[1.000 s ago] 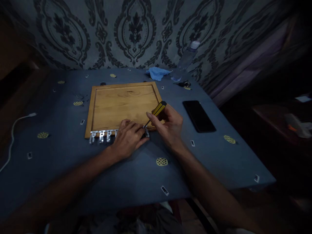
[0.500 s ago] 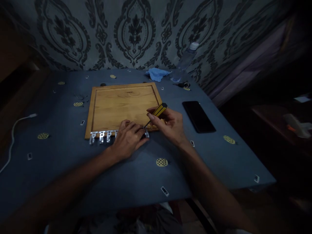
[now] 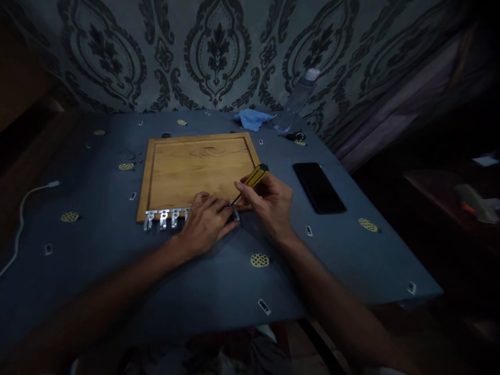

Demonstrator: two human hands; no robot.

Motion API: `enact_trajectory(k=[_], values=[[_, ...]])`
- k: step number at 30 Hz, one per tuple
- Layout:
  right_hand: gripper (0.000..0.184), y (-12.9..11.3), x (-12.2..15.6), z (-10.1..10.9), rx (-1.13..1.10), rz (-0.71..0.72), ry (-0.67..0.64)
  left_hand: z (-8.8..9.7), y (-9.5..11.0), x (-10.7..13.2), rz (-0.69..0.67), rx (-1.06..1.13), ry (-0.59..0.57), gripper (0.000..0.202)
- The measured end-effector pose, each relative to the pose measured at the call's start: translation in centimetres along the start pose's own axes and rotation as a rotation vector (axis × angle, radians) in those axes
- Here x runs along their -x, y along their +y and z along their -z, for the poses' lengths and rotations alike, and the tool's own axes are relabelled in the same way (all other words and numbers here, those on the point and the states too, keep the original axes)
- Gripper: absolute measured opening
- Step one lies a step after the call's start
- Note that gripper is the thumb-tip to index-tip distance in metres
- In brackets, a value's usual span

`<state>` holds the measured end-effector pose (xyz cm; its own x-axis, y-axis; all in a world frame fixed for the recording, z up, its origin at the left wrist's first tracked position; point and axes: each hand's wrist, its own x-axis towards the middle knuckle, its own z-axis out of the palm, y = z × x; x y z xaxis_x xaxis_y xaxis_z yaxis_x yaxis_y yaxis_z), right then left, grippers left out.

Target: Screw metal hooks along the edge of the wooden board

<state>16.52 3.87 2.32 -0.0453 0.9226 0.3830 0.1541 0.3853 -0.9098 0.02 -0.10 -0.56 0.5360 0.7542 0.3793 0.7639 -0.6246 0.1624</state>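
Observation:
A wooden board (image 3: 195, 166) with a raised rim lies on the blue table. Along its near edge runs a metal strip of hooks (image 3: 164, 216). My left hand (image 3: 205, 224) lies over the strip's right part, fingers pressed down on it. My right hand (image 3: 267, 203) is closed round a yellow and black screwdriver (image 3: 253, 177). The screwdriver slants down to the left, and its tip meets the strip's right end beside my left fingertips.
A black phone (image 3: 318, 186) lies right of the board. A blue cloth (image 3: 252, 117), a clear bottle (image 3: 297, 96) and keys (image 3: 292, 136) sit at the back. A white cable (image 3: 23, 205) runs along the left. Small screws (image 3: 130, 155) lie left of the board.
My right hand has shifted slightly on the screwdriver handle. The tip stays at the same spot and my left hand has not moved.

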Motion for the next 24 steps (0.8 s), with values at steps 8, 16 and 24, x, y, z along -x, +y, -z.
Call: enact_trajectory(k=[8,16,24], values=[[0.036,0.6,0.1,-0.5,-0.084,-0.043,0.085,0.2,0.0,0.0,-0.014,-0.017,0.011,0.027],[0.022,0.0,0.4,0.0,0.001,0.090,0.121,0.1,0.0,0.0,-0.022,-0.019,0.022,0.026],[0.022,0.3,-0.1,0.5,0.097,0.133,0.100,0.2,0.0,0.0,-0.037,-0.030,0.036,0.027]])
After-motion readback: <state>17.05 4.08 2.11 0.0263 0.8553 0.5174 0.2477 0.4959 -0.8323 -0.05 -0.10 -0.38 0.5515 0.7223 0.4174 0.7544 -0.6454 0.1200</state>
